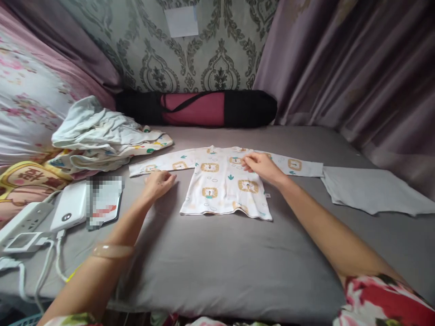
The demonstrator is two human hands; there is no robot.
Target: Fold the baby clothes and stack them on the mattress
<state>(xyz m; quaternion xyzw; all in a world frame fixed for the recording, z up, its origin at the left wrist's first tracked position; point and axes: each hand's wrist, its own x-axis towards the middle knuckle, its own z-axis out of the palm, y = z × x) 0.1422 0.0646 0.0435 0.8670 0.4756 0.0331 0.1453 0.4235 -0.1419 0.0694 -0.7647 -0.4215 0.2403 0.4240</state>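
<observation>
A white long-sleeved child's shirt [222, 185] with tan lion faces and green leaves lies spread flat on the grey sheet. Its collar points away from me and both sleeves stretch out sideways. My left hand [159, 184] is at the lower edge of the left sleeve, its fingers curled in, with no cloth seen bunched in them. Over the right side of the shirt's chest is my right hand [261, 165], fingers bent and drawn together, with no lifted fabric showing. Whether it touches the shirt I cannot tell.
Heaped clothes [102, 136] lie at the left, near a white power bank [70, 206], a phone [105, 201] and a power strip [25, 226] with cables. A folded grey cloth [374, 188] is on the right. A black and red long bag [193, 108] lies along the wall.
</observation>
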